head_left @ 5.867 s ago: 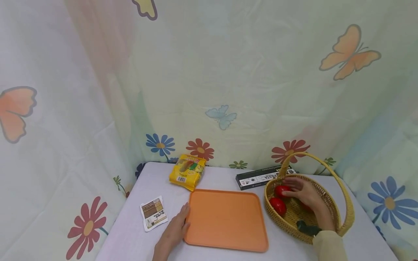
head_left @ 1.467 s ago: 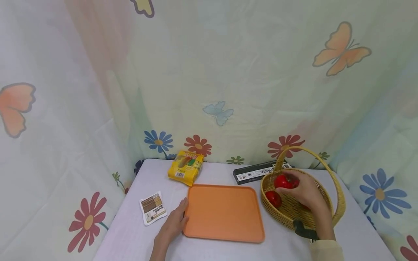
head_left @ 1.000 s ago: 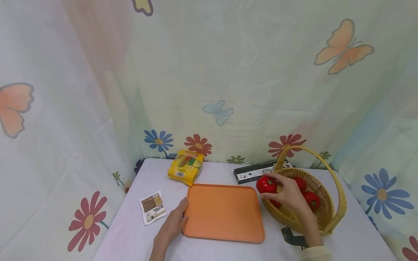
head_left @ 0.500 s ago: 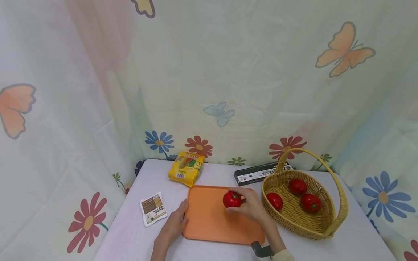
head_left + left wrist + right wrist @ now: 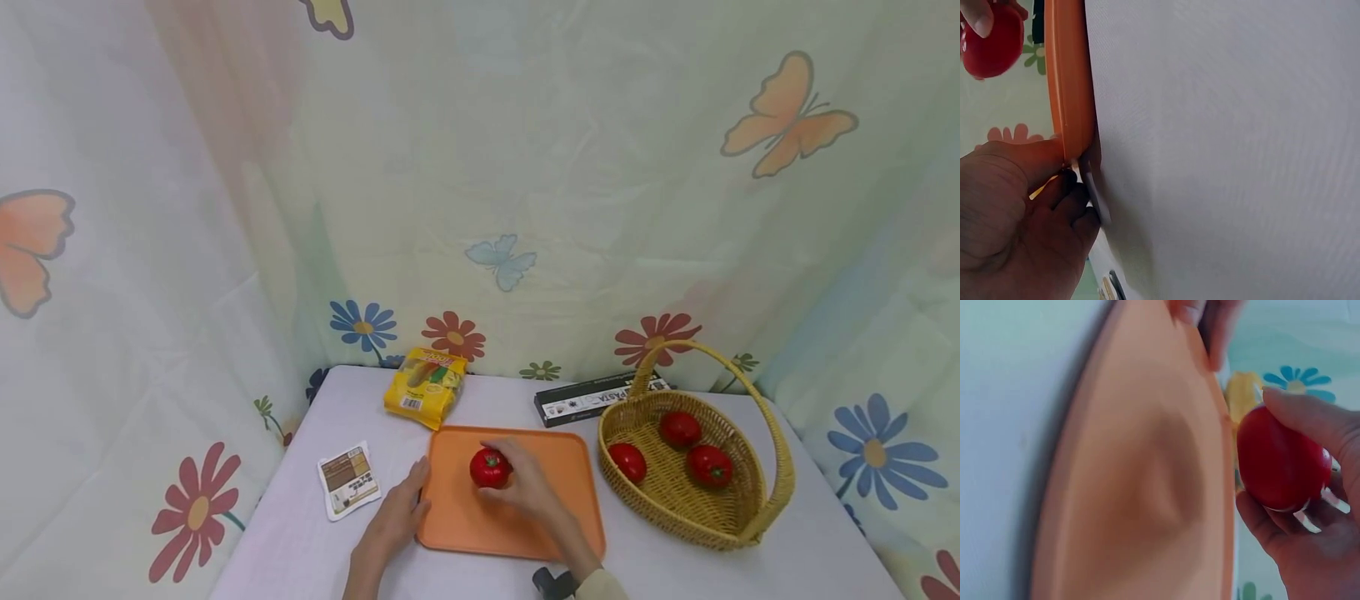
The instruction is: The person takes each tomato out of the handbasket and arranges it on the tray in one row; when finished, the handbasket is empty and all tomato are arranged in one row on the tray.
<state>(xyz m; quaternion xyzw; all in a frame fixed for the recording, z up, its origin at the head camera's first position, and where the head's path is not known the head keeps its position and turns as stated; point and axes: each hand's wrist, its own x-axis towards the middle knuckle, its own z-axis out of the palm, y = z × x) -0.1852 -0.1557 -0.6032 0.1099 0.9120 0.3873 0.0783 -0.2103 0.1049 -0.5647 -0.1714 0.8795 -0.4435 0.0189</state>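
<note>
- Wears a plain cream sleeve (image 5: 602, 587) on the right arm (image 5: 572, 546).
- Carries a small black wrist camera (image 5: 553, 584) just beside the sleeve.
- Shows a bare left forearm (image 5: 364, 573).

White table (image 5: 300, 558): tray (image 5: 457, 525) | wicker basket (image 5: 652, 504) | yellow packet (image 5: 426, 387) | pasta box (image 5: 585, 402) | sachet (image 5: 349, 482)

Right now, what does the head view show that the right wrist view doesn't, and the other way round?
Only the head view: the wicker basket with three red tomatoes inside, the pasta box, and the white sachet.

Only the right wrist view: plainly, a gap between the held tomato and the orange tray.

Both: that tomato, the tray, the right hand, part of the left hand, and the yellow packet, blurred in the wrist view.
</note>
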